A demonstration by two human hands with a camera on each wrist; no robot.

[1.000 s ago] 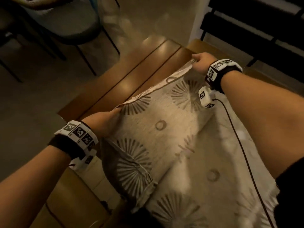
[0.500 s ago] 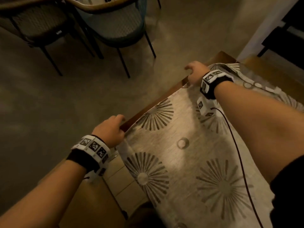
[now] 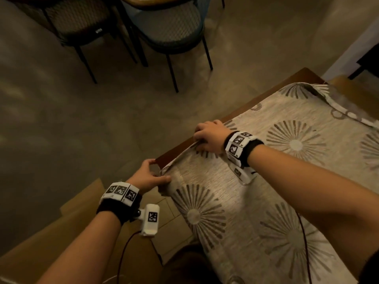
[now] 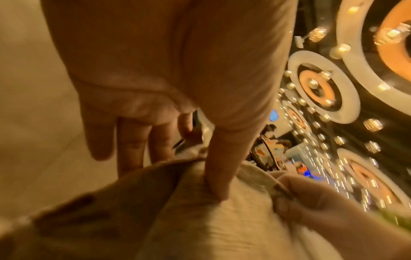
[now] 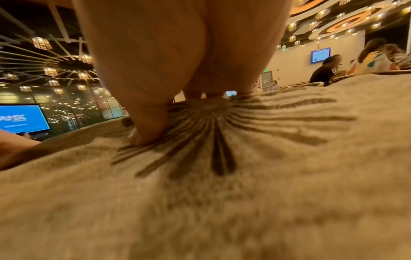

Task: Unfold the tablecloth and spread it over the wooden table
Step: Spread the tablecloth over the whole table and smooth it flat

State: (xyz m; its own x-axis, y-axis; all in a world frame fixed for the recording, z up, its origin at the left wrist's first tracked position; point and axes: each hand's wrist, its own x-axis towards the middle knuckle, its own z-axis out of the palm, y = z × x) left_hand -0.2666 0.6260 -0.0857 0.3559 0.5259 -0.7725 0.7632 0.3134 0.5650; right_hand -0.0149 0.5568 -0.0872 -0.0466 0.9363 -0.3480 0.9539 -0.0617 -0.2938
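A beige tablecloth (image 3: 266, 191) with grey sunburst prints lies over the wooden table (image 3: 176, 152), whose dark left edge still shows. My left hand (image 3: 152, 173) is at the table's near corner, its thumb (image 4: 217, 184) pressed on top of the cloth's corner and its fingers reaching round below. My right hand (image 3: 209, 138) grips the cloth's edge a little farther along the same table edge. Its thumb (image 5: 149, 133) presses into a sunburst, with the fingers curled over the hem. The cloth's far corner (image 3: 320, 93) is folded back on itself.
Two dark-legged chairs (image 3: 170, 23) (image 3: 82, 19) stand on the bare floor beyond the table's left edge. A tan flat surface (image 3: 61, 232) lies low at my left, under my left forearm. Cables run from both wrist cameras.
The cloth was drawn across the bare boards to the table's left edge. My right hand then slid back along that edge towards my left hand, which moved to the near corner.
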